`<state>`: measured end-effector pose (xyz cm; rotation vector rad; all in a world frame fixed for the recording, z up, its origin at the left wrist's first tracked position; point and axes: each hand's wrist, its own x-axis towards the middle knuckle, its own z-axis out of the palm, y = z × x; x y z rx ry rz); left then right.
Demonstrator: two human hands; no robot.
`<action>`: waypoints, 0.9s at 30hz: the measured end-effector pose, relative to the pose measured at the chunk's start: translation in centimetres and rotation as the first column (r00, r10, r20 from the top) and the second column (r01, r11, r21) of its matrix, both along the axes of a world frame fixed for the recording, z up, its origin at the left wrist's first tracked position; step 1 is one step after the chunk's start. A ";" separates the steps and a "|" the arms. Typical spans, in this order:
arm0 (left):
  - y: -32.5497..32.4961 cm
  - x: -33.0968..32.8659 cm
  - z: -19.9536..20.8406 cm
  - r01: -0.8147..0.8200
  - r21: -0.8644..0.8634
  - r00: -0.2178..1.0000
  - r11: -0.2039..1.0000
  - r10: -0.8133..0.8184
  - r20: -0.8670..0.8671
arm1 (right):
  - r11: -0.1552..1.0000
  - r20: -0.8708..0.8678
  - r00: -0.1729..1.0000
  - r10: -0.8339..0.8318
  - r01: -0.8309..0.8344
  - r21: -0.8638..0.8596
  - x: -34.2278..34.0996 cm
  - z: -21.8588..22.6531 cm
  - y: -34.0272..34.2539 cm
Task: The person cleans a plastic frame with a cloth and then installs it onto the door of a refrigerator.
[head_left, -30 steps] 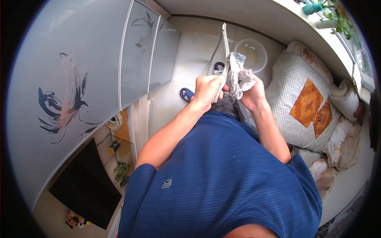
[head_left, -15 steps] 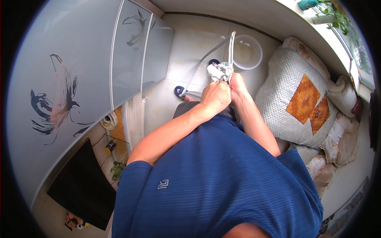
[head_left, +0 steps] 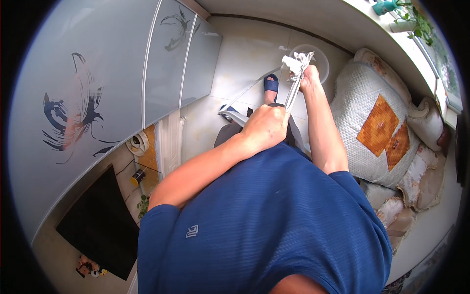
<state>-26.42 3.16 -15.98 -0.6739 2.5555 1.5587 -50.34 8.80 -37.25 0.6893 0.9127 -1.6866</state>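
Over my lap, my left hand (head_left: 267,126) is closed round a long white strip of what looks like cloth (head_left: 293,96). The strip runs taut away from me to my right hand (head_left: 309,79). That hand is closed on it near a crumpled white bunch (head_left: 295,65), which sticks out beyond the fingers. Another pale band (head_left: 252,87) slants left from the bunch toward my feet, and a wider piece (head_left: 235,115) lies by my left leg. My fingertips are mostly hidden in both hands.
A whitish plastic basin (head_left: 322,61) stands on the tiled floor behind my right hand. To the right is a quilted seat (head_left: 346,115) with orange patches and cushions. Grey cabinet doors (head_left: 117,63) line the left. My feet wear blue slippers (head_left: 270,83).
My right hand has moved away from me, carrying the white bunch up in front of the basin. My left hand stays near my lap, and the strip now stretches between the hands.
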 end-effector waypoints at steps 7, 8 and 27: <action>-1.9 4.2 5.7 -0.008 0.005 0.988 1.000 0.009 -0.155 | 0.994 -0.078 0.993 -0.093 0.087 -0.072 -4.8 -1.1 -3.3; -2.1 5.0 6.2 0.012 0.019 0.990 1.000 -0.009 -0.141 | 0.987 -0.042 0.999 -0.029 0.022 -0.156 -5.2 -0.3 -3.9; -8.7 8.5 2.8 -0.466 0.228 0.856 0.855 0.501 -0.127 | 0.750 -0.128 0.991 0.050 -0.122 -0.650 13.2 25.4 -13.7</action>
